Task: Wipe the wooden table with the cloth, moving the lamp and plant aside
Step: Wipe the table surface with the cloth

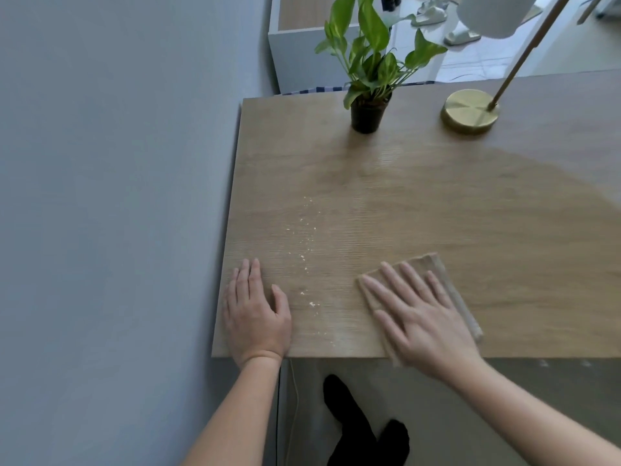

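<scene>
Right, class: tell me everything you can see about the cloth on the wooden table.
The cloth is beige-tan, close in colour to the table, with a ribbed or woven look and a banded edge. It seems folded into a flat rectangle, lying skewed near the table's front edge, to the right of the crumbs. The right hand presses flat on it with fingers spread, covering most of it; its near end is blurred.

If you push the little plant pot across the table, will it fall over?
It might. The plant is much taller and wider than its small dark pot, so it looks top-heavy and could tip if pushed high up. The table looks smooth, so a low, slow push would probably slide it. It is likely light.
</scene>
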Demonstrator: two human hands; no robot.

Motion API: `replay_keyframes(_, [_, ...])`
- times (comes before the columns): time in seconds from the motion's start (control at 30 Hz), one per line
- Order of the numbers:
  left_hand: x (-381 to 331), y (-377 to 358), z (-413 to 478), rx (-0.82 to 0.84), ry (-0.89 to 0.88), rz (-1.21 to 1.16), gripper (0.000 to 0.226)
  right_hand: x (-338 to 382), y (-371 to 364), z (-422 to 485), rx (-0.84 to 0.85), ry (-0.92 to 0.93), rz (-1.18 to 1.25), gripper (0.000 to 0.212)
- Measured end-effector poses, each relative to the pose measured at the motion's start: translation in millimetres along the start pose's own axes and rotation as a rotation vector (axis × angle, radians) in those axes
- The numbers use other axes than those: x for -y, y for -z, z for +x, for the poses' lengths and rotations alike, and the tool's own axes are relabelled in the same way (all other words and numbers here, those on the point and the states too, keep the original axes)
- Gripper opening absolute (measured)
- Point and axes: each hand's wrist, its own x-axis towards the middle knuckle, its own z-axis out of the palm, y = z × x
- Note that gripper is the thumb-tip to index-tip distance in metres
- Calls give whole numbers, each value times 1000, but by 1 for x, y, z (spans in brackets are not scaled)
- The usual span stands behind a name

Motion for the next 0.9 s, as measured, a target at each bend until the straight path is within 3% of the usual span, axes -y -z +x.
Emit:
replay_keyframes(0.1, [1, 1, 0, 0, -6, 5, 64, -48, 20, 44, -76, -242, 19, 58])
replay_keyframes(0.23, [1, -1, 0, -4, -3, -6, 62, -25, 25, 119, -147, -508, 117, 63])
replay_keyframes(0.37, [0, -2, 0, -7, -4, -4, 62, 37, 1, 81, -97, -188, 87, 61])
replay_keyframes(0.47, [2, -2, 0, -5, -5, -1, 62, 26, -14, 5, -42, -14, 13, 59])
replay_keyframes(0.63, [1, -2, 0, -2, -2, -8, 63, -54, 6, -25, -29, -201, -29, 58])
replay_keyframes(0.8, [-2, -1, -1, 5, 9, -12, 63, -36, 13, 52, -128, -475, 102, 60])
replay_keyframes(0.9, [-1, 0, -3, 8, 7, -14, 63, 6, 1, 58, -83, -291, 70, 60])
